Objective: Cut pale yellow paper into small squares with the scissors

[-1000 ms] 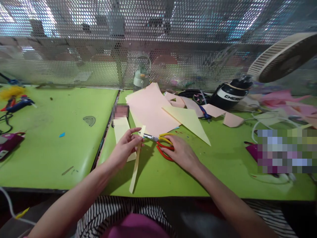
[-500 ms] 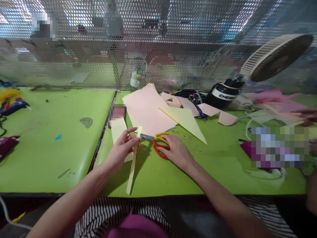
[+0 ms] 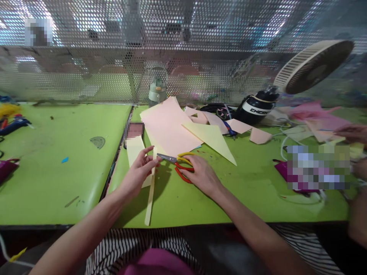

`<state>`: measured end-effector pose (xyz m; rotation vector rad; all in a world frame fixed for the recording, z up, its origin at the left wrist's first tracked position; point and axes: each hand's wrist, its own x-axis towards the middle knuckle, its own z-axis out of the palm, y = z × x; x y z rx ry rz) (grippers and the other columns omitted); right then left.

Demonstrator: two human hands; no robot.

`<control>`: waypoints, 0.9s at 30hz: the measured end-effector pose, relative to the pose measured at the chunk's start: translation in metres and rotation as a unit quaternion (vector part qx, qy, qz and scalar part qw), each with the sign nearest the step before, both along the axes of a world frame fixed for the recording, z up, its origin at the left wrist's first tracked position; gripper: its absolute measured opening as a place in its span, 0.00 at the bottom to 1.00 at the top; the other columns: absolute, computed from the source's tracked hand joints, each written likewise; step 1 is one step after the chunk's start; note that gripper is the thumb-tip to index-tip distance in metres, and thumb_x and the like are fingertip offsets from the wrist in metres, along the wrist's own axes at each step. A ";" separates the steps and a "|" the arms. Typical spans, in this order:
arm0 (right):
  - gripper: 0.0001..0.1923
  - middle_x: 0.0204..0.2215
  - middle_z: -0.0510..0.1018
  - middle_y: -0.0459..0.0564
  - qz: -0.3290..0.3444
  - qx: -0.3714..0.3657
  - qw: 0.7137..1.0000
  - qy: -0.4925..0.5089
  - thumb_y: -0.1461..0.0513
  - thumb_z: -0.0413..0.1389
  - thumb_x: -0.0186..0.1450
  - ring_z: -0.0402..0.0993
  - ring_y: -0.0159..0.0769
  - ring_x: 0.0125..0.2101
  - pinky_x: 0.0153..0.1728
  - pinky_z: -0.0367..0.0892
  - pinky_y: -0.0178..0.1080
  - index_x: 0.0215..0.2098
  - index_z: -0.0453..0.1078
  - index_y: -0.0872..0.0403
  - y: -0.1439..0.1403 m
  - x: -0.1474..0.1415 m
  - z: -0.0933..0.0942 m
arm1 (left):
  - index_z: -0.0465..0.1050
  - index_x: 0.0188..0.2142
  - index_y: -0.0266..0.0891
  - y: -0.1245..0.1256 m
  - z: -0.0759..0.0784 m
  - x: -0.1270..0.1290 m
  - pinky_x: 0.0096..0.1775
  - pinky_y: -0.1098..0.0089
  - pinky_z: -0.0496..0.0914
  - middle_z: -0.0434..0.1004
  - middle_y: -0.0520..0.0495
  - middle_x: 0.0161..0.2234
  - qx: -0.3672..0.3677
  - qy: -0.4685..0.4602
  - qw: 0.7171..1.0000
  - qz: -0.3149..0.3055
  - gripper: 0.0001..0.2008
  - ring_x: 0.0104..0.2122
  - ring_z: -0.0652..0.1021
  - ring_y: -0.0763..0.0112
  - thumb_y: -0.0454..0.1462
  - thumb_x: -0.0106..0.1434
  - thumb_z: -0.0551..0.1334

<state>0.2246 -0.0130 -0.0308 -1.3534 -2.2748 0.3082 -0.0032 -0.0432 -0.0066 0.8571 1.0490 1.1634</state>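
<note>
My left hand (image 3: 143,165) pinches a narrow pale yellow paper strip (image 3: 150,198) near its upper end, the rest hanging down toward the table's front edge. In my right hand (image 3: 202,172) is a pair of scissors (image 3: 170,159) with red and yellow handles. Its blades point left, their tips close beside the strip's upper end; they look nearly together. Under my left hand lies a pale yellow paper piece (image 3: 134,147), partly hidden by it. Beyond both hands are a large pink paper sheet (image 3: 169,126) and a yellow paper triangle (image 3: 213,137).
A bottle (image 3: 157,91) stands by the perforated screen. At the right are a fan (image 3: 315,67) on a dark base (image 3: 255,109), pink scraps and another person's hand (image 3: 352,133). A phone-like object (image 3: 134,130) and a plastic protractor (image 3: 98,142) lie left on the green table (image 3: 80,172).
The scissors' blades, which overlapped the strip's upper end, now sit just to its right. My left hand keeps hold of the strip; the whole view has shifted slightly.
</note>
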 end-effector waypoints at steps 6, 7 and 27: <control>0.18 0.46 0.78 0.56 -0.011 -0.002 1.000 -0.001 0.59 0.60 0.64 0.74 0.47 0.48 0.48 0.71 0.55 0.52 0.67 0.54 -0.003 -0.001 -0.004 | 0.60 0.61 0.47 -0.001 -0.005 0.001 0.50 0.63 0.68 0.74 0.43 0.51 0.008 0.026 1.000 0.002 0.29 0.51 0.74 0.62 0.39 0.62 0.65; 0.19 0.47 0.78 0.56 -0.012 -0.003 1.000 -0.001 0.59 0.59 0.64 0.74 0.48 0.48 0.48 0.71 0.55 0.52 0.67 0.53 -0.003 -0.002 -0.005 | 0.59 0.62 0.47 -0.001 -0.007 0.001 0.53 0.61 0.67 0.72 0.41 0.55 0.013 0.033 0.999 0.003 0.30 0.55 0.72 0.59 0.39 0.62 0.65; 0.26 0.55 0.72 0.69 -0.279 0.133 0.922 -0.232 0.53 0.43 0.69 0.64 0.62 0.55 0.49 0.63 0.61 0.49 0.74 0.63 0.098 0.106 0.028 | 0.67 0.55 0.47 -0.010 0.009 -0.002 0.66 0.54 0.49 0.48 0.45 0.70 0.145 0.228 0.962 -0.039 0.16 0.68 0.53 0.59 0.38 0.68 0.56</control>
